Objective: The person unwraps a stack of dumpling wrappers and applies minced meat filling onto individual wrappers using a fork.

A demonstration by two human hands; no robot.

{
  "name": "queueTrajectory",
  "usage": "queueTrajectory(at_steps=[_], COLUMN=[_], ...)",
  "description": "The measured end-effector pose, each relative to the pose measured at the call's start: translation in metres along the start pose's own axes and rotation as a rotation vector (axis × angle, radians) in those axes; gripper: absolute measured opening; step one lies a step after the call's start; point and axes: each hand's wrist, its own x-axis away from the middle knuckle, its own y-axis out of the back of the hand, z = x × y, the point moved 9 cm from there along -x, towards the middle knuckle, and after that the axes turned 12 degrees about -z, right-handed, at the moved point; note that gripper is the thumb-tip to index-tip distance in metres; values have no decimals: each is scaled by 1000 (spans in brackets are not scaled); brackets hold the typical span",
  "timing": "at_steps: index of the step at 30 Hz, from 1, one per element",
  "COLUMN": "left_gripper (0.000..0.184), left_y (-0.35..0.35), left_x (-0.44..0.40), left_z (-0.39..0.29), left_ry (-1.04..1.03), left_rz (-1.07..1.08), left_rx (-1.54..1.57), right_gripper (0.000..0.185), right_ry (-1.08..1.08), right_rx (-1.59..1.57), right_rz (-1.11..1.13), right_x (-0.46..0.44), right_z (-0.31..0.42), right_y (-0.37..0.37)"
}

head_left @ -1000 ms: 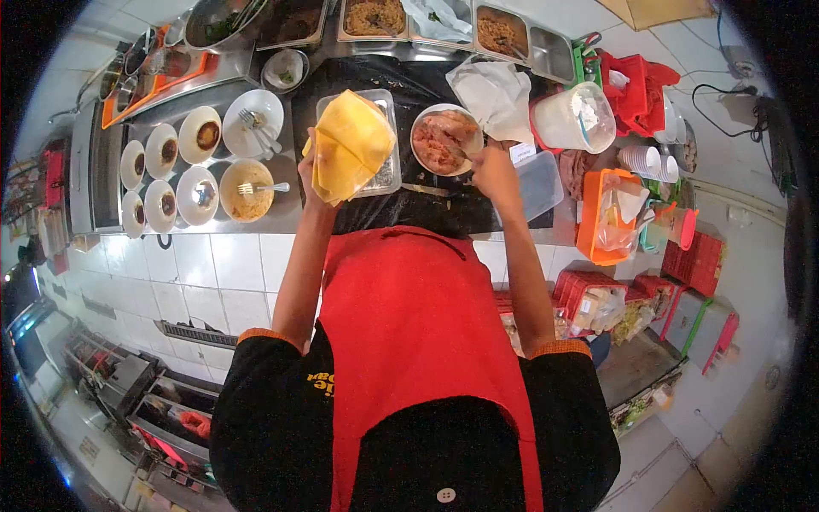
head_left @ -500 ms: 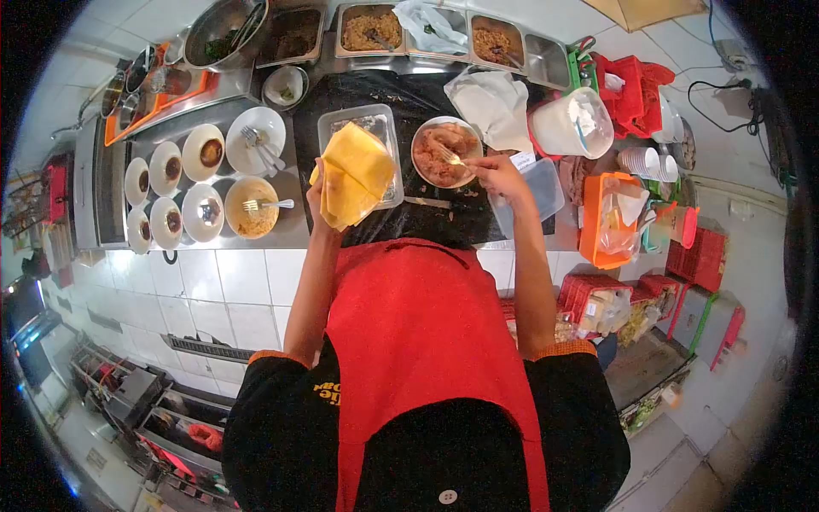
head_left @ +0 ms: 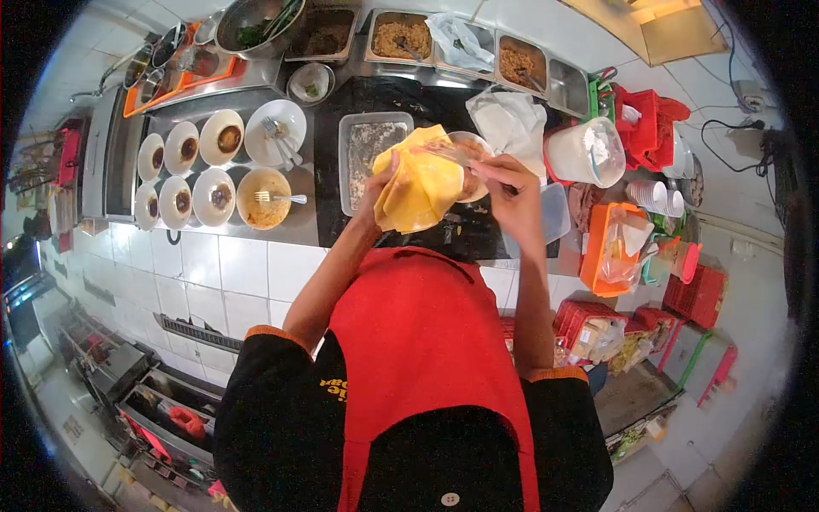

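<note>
My left hand (head_left: 368, 206) is closed around a fanned stack of yellow dough wrappers (head_left: 418, 198), held up over the dark work surface. With bent fingers my right hand (head_left: 515, 186) grips a fork (head_left: 450, 154), whose tines reach over the top wrapper. A smear of pinkish filling seems to lie there, though motion blurs it. Behind the wrappers and fork stands a bowl (head_left: 468, 136) of pink minced filling, partly hidden. To the left of the wrappers sits a clear plastic tub (head_left: 345, 175) with whitish powder on its bottom.
Several white bowls with dark sauce (head_left: 212, 198) stand at left, beside a bowl of orange-brown mixture (head_left: 264, 213) holding a fork. Metal food pans (head_left: 401, 38) line the back. A white bucket (head_left: 570, 155) and an orange basket (head_left: 601, 273) are at right.
My left hand has carried the wrappers right, in front of the filling bowl. My right hand has lifted the fork from the filling to the wrappers. The view has shifted slightly.
</note>
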Motion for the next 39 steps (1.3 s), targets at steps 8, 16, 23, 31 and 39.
queueTrajectory(at_steps=[8, 16, 23, 31, 39], left_gripper=[57, 50, 54, 59, 62], left_y=[3, 8, 18, -8, -16], left_x=[9, 18, 10, 17, 16], left_z=[-27, -31, -19, -28, -38], left_ry=[-155, -381, -224, -241, -216], left_rz=[-79, -160, -55, -48, -67], left_rx=[-59, -314, -173, -118, 47], right_gripper=[22, 30, 36, 44, 38], right_ry=[-41, 136, -197, 75, -15], right_rx=[-87, 39, -94, -67, -13], right_rz=[-31, 112, 178, 34, -2], right_x=[8, -5, -13, 3, 2], right_z=[-20, 56, 16, 38, 20], right_y=[21, 3, 10, -7, 18])
